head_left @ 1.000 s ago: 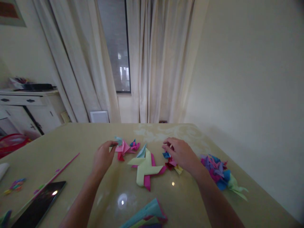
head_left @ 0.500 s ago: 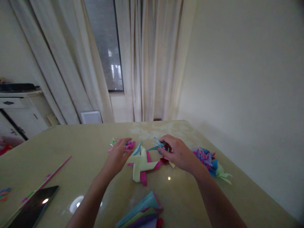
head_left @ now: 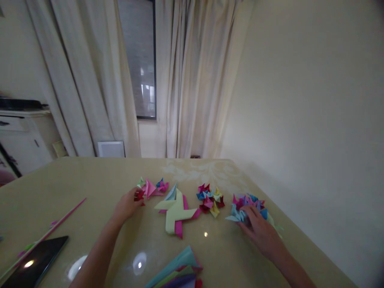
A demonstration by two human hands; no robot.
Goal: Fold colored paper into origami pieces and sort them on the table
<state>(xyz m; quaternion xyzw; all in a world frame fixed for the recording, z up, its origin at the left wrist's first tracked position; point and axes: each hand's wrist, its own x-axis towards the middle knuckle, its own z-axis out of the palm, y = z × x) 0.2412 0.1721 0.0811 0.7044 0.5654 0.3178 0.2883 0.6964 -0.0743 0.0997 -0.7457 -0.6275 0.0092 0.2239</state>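
Observation:
My left hand (head_left: 129, 206) has its fingers closed round a small red folded-paper piece (head_left: 140, 195), beside pink, green and blue folded pieces (head_left: 149, 189). On the right, my right hand (head_left: 261, 232) grips a light blue paper crane (head_left: 237, 216) in front of a pile of purple, pink and blue folded paper (head_left: 250, 201). Between the hands lies a pale green and magenta paper pinwheel (head_left: 177, 210), with a light blue fold at its top. Just right of it sits a cluster of small red, yellow and blue folded pieces (head_left: 210, 199).
Near the front edge is a fanned stack of coloured paper (head_left: 177, 272). At left, a long pink and green stick (head_left: 64, 224) lies beside a black tablet or phone (head_left: 37, 260). A wall (head_left: 306, 160) borders the table's right side; curtains (head_left: 198, 100) hang behind.
My right hand has carried the light blue crane from the middle cluster to the right-hand pile. My left hand has shifted left, from above the pink pieces to the red piece.

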